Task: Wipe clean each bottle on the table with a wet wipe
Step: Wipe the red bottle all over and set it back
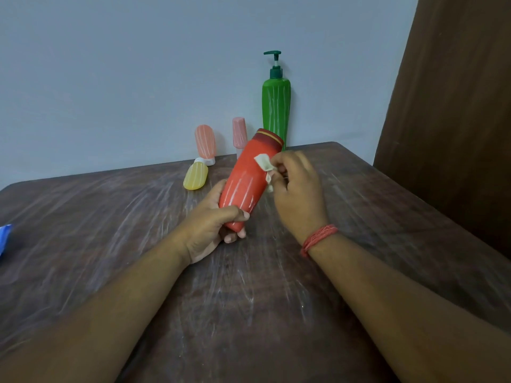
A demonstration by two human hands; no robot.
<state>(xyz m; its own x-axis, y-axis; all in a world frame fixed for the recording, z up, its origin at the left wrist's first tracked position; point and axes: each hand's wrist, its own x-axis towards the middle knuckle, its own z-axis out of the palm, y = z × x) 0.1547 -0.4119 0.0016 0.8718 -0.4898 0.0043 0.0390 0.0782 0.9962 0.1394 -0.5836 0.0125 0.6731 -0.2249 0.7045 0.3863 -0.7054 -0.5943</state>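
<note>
Above table: left hand (213, 228) grips red bottle (246, 178); right hand (297, 186) pinches wipe (264, 163) against it.

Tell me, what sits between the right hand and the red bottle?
In the head view, a small white wipe, pinched by the right hand, lies against the red bottle, which the left hand grips.
</note>
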